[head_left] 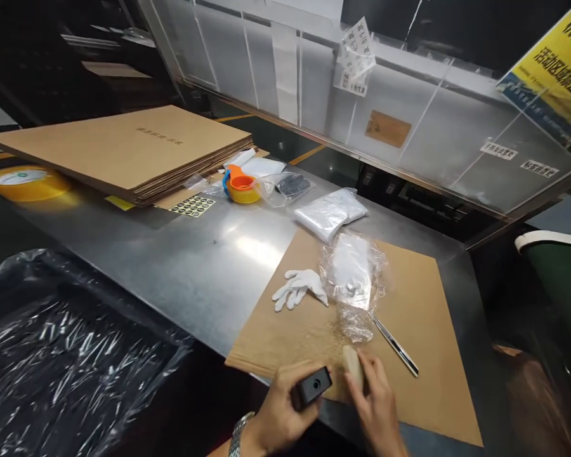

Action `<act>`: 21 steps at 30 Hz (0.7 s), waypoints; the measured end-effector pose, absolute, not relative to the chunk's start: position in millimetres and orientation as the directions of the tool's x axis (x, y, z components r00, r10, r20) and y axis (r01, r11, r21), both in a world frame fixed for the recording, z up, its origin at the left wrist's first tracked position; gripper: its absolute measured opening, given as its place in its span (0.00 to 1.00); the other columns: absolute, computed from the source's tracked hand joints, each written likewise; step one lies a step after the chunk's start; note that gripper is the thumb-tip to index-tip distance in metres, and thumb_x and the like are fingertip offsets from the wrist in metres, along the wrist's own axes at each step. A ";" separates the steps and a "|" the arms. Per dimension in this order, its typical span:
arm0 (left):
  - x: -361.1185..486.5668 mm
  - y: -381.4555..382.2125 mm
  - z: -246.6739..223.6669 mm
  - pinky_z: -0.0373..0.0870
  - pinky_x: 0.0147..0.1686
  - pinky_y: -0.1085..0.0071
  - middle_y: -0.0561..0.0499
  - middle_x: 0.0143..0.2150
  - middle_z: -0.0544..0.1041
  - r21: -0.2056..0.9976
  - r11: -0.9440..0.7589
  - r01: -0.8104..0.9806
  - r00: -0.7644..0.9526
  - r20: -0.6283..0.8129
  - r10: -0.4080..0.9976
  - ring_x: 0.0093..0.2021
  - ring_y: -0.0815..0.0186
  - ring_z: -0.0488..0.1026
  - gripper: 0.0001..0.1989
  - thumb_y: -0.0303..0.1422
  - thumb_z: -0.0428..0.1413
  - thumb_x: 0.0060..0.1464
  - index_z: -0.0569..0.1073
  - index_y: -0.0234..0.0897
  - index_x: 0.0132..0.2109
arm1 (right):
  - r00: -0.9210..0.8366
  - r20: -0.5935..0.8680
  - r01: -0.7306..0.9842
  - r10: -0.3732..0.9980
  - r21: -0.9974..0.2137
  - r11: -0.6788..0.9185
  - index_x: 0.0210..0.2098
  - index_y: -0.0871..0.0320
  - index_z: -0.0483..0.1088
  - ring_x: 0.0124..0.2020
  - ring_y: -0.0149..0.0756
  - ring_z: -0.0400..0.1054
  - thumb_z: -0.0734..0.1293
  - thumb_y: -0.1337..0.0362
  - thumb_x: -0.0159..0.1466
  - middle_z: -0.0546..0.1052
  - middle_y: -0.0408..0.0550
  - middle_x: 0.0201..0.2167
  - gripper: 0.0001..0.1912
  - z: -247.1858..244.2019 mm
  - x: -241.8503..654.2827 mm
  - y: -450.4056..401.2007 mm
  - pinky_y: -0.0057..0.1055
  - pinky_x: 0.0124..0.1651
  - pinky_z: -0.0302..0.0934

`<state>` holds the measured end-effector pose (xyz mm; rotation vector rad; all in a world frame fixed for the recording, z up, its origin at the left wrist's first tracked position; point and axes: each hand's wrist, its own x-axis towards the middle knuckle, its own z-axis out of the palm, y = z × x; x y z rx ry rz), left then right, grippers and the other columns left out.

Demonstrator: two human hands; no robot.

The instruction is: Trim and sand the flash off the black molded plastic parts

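Observation:
My left hand (280, 409), a metal watch at its wrist, is closed round a small black rectangular block (313, 387) with a round hole in its end. Just to its right, my right hand (377, 403) grips a beige, rounded oblong piece (353, 367) between thumb and fingers; its kind I cannot make out. Both hands are over the near edge of a brown cardboard sheet (423, 330). Beyond them on the sheet lie a white glove (301, 289), a clear plastic bag with something white inside (352, 270), and a slim silver cutter or pen-like tool (394, 346).
The sheet lies on a metal table (190, 254). Farther back are white plastic packets (328, 212), a tape dispenser (242, 184), a label sheet (193, 205) and stacked cardboard (124, 149). A yellow tape roll (26, 183) is at far left. Black plastic (71, 355) covers something at lower left.

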<state>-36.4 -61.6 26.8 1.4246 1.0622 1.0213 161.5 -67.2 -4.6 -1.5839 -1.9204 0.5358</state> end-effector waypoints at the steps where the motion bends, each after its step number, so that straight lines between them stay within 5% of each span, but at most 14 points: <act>1: -36.0 -62.2 27.7 0.65 0.30 0.70 0.48 0.27 0.74 0.986 -0.109 0.129 0.271 0.070 0.960 0.28 0.63 0.70 0.11 0.29 0.55 0.46 0.76 0.35 0.39 | -0.133 0.179 0.695 0.975 -0.684 0.221 0.54 0.54 0.62 0.44 0.42 0.67 0.60 0.60 0.64 0.68 0.53 0.44 0.18 11.6 159.9 -70.0 0.34 0.44 0.65; 7: -35.1 -64.2 34.7 0.62 0.28 0.71 0.47 0.26 0.73 0.963 -0.208 0.172 0.430 0.116 0.895 0.27 0.64 0.69 0.04 0.30 0.53 0.49 0.71 0.36 0.29 | -0.526 0.359 0.419 0.771 -0.679 0.603 0.61 0.50 0.52 0.42 0.42 0.64 0.65 0.65 0.59 0.66 0.53 0.43 0.33 88.3 137.6 -75.3 0.37 0.42 0.65; 17: -42.5 -75.8 34.4 0.58 0.25 0.71 0.51 0.22 0.68 0.979 -0.184 0.090 0.440 0.127 0.889 0.24 0.67 0.64 0.05 0.29 0.53 0.45 0.69 0.36 0.24 | -0.548 0.309 0.376 0.777 -0.739 0.559 0.61 0.48 0.54 0.39 0.40 0.63 0.65 0.65 0.59 0.65 0.51 0.40 0.32 93.9 128.3 -78.2 0.34 0.38 0.64; 19: -42.3 -76.8 34.0 0.60 0.28 0.70 0.51 0.25 0.70 0.998 -0.054 -0.041 0.445 0.066 0.893 0.26 0.66 0.66 0.05 0.28 0.54 0.42 0.73 0.35 0.30 | -0.502 0.203 0.387 0.841 -0.817 0.428 0.59 0.48 0.58 0.40 0.39 0.63 0.64 0.65 0.60 0.65 0.50 0.40 0.28 93.3 129.8 -77.2 0.33 0.40 0.63; 21: -39.7 -76.5 33.2 0.64 0.35 0.67 0.49 0.36 0.75 0.960 0.116 -0.255 0.425 0.003 0.905 0.34 0.61 0.70 0.22 0.26 0.53 0.38 0.73 0.37 0.45 | -0.450 0.118 0.336 0.885 -0.896 0.291 0.58 0.48 0.60 0.40 0.37 0.63 0.64 0.62 0.61 0.65 0.49 0.40 0.25 88.1 130.2 -76.6 0.33 0.41 0.63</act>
